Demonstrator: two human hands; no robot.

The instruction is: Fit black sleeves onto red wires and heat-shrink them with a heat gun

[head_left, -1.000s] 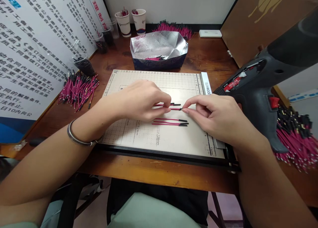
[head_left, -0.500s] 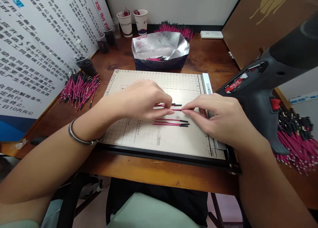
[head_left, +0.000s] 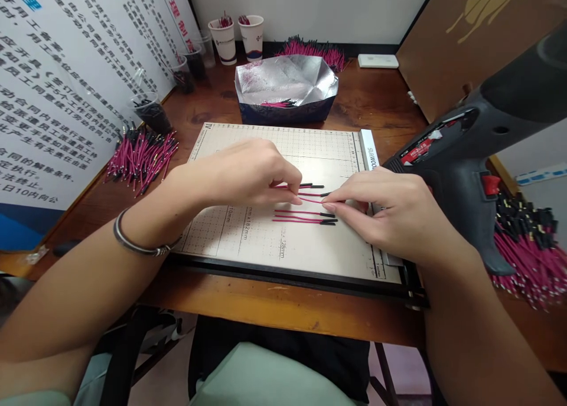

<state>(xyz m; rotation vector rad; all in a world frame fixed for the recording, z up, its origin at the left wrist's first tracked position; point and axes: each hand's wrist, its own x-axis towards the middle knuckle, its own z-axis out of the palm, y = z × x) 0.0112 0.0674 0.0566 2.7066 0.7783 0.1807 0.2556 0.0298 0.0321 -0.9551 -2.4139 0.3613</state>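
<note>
A thin red wire (head_left: 311, 202) spans the gap between my two hands, just over the paper cutter's gridded board (head_left: 248, 241). My left hand (head_left: 254, 173) pinches its left part between thumb and fingertip. On the right end, my right hand (head_left: 390, 205) closes thumb and forefinger, hiding that end. Just beyond lies another red wire with a black sleeve (head_left: 325, 194), and a few more black-sleeved wires (head_left: 316, 186) lie partly under my left fingers. Nearer to me, several red wires with black sleeves (head_left: 301, 220) rest side by side on the board.
Behind the board stands a foil-lined box (head_left: 286, 114) holding wires. Wire piles lie left (head_left: 142, 158), right (head_left: 529, 246) and at the back (head_left: 312, 52). A heat gun (head_left: 460, 152) reaches in from the right. Paper cups (head_left: 224, 43) stand at the back.
My left hand has shifted slightly left and the wire between my hands now bows a little. A black-sleeved wire now shows just beyond it.
</note>
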